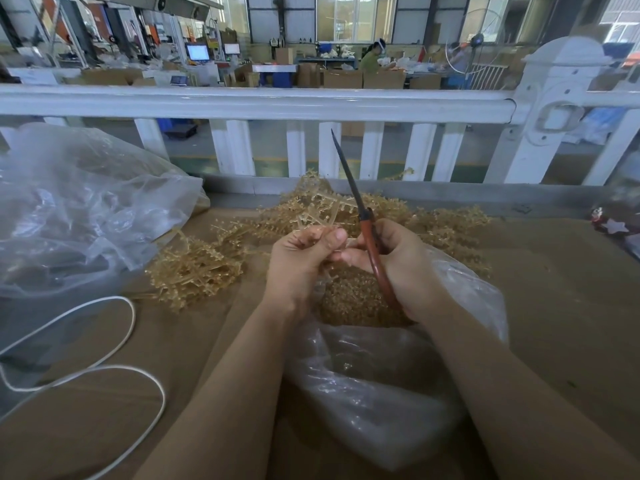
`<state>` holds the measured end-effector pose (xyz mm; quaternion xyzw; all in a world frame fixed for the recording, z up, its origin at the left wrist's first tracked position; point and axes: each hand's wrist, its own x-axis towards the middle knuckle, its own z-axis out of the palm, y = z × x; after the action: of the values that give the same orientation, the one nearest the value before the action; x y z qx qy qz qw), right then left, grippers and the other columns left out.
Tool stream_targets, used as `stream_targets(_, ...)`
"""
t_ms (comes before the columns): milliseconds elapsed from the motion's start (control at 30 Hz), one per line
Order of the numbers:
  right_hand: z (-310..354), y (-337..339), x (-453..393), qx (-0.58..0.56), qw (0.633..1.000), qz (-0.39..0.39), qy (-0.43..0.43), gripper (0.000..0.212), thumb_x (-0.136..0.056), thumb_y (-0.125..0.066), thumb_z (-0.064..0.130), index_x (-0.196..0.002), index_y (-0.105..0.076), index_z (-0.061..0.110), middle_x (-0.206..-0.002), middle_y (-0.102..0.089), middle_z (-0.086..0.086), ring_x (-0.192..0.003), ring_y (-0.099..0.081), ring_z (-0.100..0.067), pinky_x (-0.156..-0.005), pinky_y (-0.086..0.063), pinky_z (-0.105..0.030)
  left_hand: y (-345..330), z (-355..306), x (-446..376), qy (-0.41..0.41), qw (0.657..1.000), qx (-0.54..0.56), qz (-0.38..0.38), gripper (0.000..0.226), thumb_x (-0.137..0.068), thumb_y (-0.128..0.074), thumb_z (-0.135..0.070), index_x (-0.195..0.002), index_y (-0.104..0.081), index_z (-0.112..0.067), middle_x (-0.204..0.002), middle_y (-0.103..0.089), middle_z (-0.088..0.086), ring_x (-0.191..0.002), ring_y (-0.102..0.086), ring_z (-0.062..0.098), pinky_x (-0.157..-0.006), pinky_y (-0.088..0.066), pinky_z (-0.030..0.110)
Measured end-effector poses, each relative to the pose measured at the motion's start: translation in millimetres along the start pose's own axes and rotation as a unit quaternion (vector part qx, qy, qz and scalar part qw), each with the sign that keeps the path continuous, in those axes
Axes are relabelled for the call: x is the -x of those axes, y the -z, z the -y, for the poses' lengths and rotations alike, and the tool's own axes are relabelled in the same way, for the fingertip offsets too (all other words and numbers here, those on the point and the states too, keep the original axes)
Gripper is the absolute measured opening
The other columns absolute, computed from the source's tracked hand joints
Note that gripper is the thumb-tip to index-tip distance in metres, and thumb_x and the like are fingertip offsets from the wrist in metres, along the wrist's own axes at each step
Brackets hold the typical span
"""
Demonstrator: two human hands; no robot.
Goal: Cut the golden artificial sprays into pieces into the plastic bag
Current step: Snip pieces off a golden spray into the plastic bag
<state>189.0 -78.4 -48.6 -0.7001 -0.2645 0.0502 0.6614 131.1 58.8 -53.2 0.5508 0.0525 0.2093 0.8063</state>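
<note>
A heap of golden artificial sprays (207, 265) lies on the brown table behind my hands. My left hand (298, 261) pinches a small piece of golden spray (341, 245) between thumb and fingers. My right hand (401, 268) grips red-handled scissors (372, 251), whose blades are together and point up and away. Both hands are over the open clear plastic bag (381, 386), which holds a mound of cut golden pieces (353, 303).
A large crumpled clear plastic bag (79, 209) fills the left. A white cord (114, 341) loops across the table front left. A white railing (263, 105) runs along the table's far edge. A small star ornament (614, 226) sits at the right edge.
</note>
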Motion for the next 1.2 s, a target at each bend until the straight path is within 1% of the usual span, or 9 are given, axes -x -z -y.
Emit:
stream_targets(67,-2,1,-1,-0.007,1.000,-0.006,-0.002,0.041,-0.058,-0.087,0.032,-0.087,-0.061,0.020,-0.079,-0.073,0.008,-0.086,-0.072,-0.016,-0.086,-0.058,-0.037,1,2,-1,-0.007,1.000,-0.018,0.007,0.026,-0.081,-0.072,-0.008,-0.099,-0.066,0.008,-0.098,-0.062,0.040,-0.086,-0.062,0.032,-0.088,-0.054,0.043)
stream_targets(200,-7,6,-3,-0.032,0.999,-0.028,-0.011,0.029,-0.076,-0.085,0.005,-0.088,-0.062,0.020,-0.086,-0.076,-0.002,-0.087,-0.074,-0.022,-0.083,-0.058,-0.036,4,4,-2,0.010,0.998,-0.016,0.058,0.020,-0.085,-0.068,0.000,-0.104,-0.069,0.004,-0.077,-0.070,0.009,-0.072,-0.066,0.015,-0.068,-0.055,0.024)
stream_targets(300,-9,7,-6,-0.026,0.998,-0.051,-0.025,0.026,-0.079,-0.083,0.004,-0.085,-0.062,0.018,-0.081,-0.074,-0.001,-0.078,-0.072,-0.019,-0.079,-0.058,-0.036,3,2,-1,0.020,0.996,-0.026,0.079,0.021,-0.079,-0.069,0.001,-0.101,-0.069,0.003,-0.096,-0.072,0.019,-0.090,-0.068,0.027,-0.082,-0.057,0.032)
stream_targets(400,-11,9,-7,-0.031,0.997,-0.061,-0.032,0.025,-0.079,-0.083,0.004,-0.084,-0.062,0.016,-0.083,-0.072,-0.007,-0.079,-0.070,-0.022,-0.081,-0.059,-0.042,1,3,-2,0.022,0.997,-0.028,0.067,0.012,-0.083,-0.065,0.010,-0.096,-0.067,0.010,-0.104,-0.067,0.028,-0.096,-0.065,0.036,-0.083,-0.057,0.033)
stream_targets(567,-10,9,-7,-0.026,0.998,-0.062,-0.021,0.025,-0.078,-0.084,0.009,-0.083,-0.062,0.018,-0.082,-0.074,-0.004,-0.077,-0.072,-0.018,-0.080,-0.058,-0.039,2,5,-2,0.032,0.999,-0.016,0.035,0.034,-0.079,-0.071,0.001,-0.108,-0.063,0.017,-0.112,-0.065,0.036,-0.110,-0.063,0.048,-0.102,-0.050,0.051)
stream_targets(667,-10,9,-6,-0.019,0.998,-0.055,-0.017,0.027,-0.077,-0.086,0.010,-0.087,-0.062,0.018,-0.085,-0.076,-0.005,-0.082,-0.075,-0.021,-0.087,-0.058,-0.043,2,8,-3,0.026,0.999,-0.019,0.010,0.028,-0.085,-0.068,0.001,-0.108,-0.064,0.016,-0.108,-0.067,0.034,-0.107,-0.065,0.046,-0.099,-0.051,0.051)
stream_targets(800,-12,7,-6,0.024,0.999,-0.043,-0.018,0.030,-0.077,-0.085,0.010,-0.095,-0.061,0.017,-0.092,-0.076,-0.006,-0.091,-0.074,-0.023,-0.091,-0.058,-0.046,5,9,-6,0.008,1.000,-0.029,-0.002,0.016,-0.087,-0.068,-0.003,-0.097,-0.069,0.010,-0.088,-0.071,0.021,-0.082,-0.070,0.027,-0.079,-0.058,0.036)
stream_targets(933,-13,5,-5,0.040,0.997,-0.058,-0.008,0.028,-0.079,-0.084,0.012,-0.095,-0.063,0.021,-0.091,-0.074,0.000,-0.088,-0.072,-0.017,-0.086,-0.058,-0.040,6,9,-8,0.018,1.000,-0.021,-0.001,0.011,-0.086,-0.071,-0.004,-0.093,-0.071,0.005,-0.087,-0.072,0.018,-0.084,-0.070,0.027,-0.085,-0.058,0.036)
stream_targets(1200,-12,7,-6,0.042,0.997,-0.058,0.004,0.026,-0.080,-0.083,0.009,-0.096,-0.063,0.015,-0.092,-0.075,-0.003,-0.090,-0.073,-0.018,-0.089,-0.059,-0.044,7,12,-8,0.005,0.997,-0.074,0.018,0.008,-0.089,-0.070,-0.008,-0.091,-0.076,-0.003,-0.095,-0.074,0.022,-0.091,-0.072,0.033,-0.090,-0.056,0.045)
